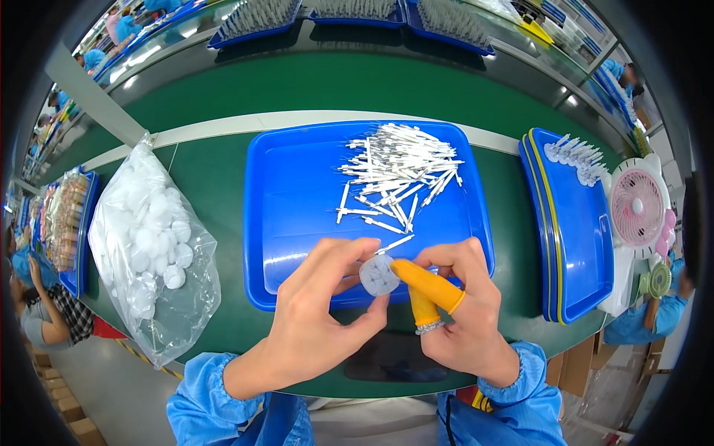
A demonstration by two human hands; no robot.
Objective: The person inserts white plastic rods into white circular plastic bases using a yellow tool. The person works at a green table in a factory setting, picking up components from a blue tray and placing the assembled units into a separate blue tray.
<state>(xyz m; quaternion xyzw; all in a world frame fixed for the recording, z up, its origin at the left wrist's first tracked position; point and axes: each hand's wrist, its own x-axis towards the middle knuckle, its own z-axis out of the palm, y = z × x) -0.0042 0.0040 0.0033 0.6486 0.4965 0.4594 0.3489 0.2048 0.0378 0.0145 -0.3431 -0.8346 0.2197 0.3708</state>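
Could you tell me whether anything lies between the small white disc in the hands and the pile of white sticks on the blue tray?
Nothing visible does. The small white round disc is pinched between the left hand and right hand; beyond it, bare blue plastic tray floor leads to the pile of thin white sticks.

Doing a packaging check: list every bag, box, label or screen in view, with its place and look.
Clear plastic bag: left of the blue tray, bulging, full of white round discs.
Cardboard boxes: floor at lower left, brown, stacked.
Cardboard carton: lower right under the table edge, brown.
No labels or screens show.
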